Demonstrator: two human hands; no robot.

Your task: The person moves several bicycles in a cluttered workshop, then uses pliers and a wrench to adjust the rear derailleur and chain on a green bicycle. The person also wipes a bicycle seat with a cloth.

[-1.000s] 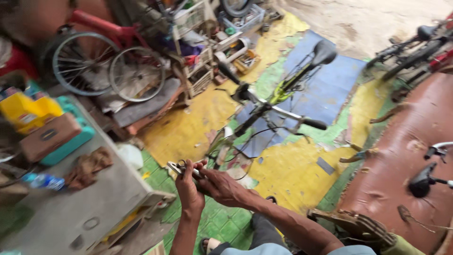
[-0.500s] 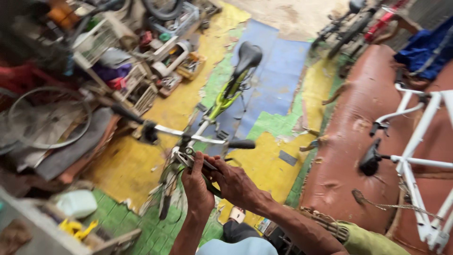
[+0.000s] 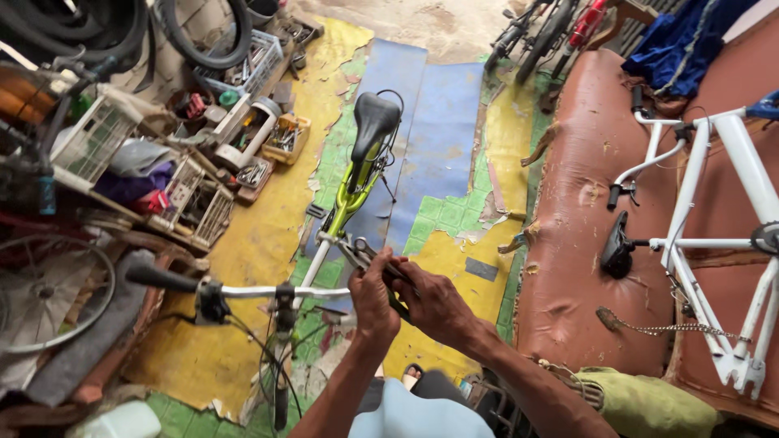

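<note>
Left hand [image 3: 375, 298] and right hand [image 3: 434, 304] both clenched around pliers [image 3: 367, 254], just behind green bicycle [image 3: 357, 182]; handlebar [image 3: 243, 290] left of hands.

Bike [image 3: 357, 182] lies on the floor mats [image 3: 430, 105] dead centre w/ saddle [image 3: 375, 118] far end & handlebar [image 3: 243, 290] near end, both hands [image 3: 410, 296] meeting just right of the bar, parts crates [image 3: 195, 203] & loose wheel [image 3: 49, 296] to the left, worn sofa [image 3: 568, 243] to the right w/ a bike frame [image 3: 714, 235] resting on it.
</note>
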